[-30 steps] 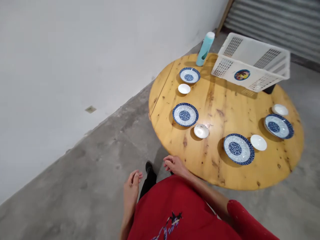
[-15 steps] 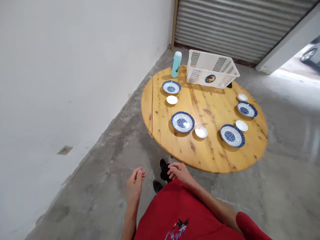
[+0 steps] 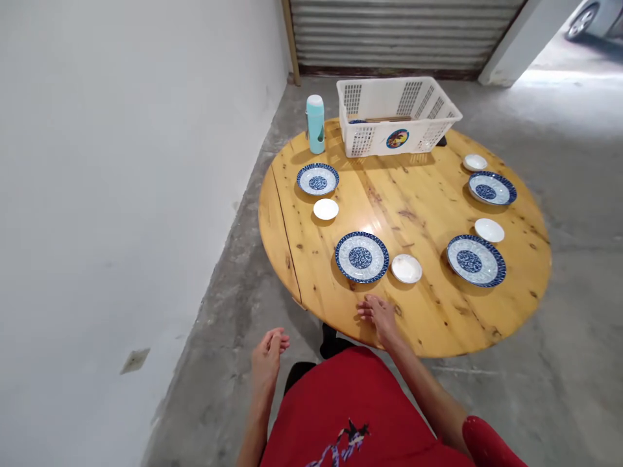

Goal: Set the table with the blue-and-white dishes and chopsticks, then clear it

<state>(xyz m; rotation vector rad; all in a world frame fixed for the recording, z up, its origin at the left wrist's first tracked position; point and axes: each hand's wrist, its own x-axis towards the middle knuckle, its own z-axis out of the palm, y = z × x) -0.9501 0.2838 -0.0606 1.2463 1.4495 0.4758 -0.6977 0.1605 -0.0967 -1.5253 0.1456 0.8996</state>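
My right hand (image 3: 380, 316) is above the near edge of the round wooden table (image 3: 335, 298), fingers loosely stretched and nothing in them. Closest to it are a blue-rimmed plate (image 3: 361, 257) and a small white dish (image 3: 407, 268). Left of the table, in front of my body, my left hand (image 3: 269, 350) hangs empty with its fingers slightly bent. Around the table lie more plates of the same pattern: one at the left (image 3: 318, 179), one at the right (image 3: 476, 261) and another at the far right (image 3: 492, 188). Each has a small white dish beside it.
At the table's far side stands a white plastic basket (image 3: 372, 139) with thin sticks and something blue-patterned inside. A light-blue bottle (image 3: 316, 126) stands left of it. A dark flat object (image 3: 441, 141) shows behind the basket. A white wall (image 3: 121, 162) runs along the left.
I have come closer to the table. My right hand has moved forward and right, from in front of my body to over the table edge. My left hand stays low and empty.
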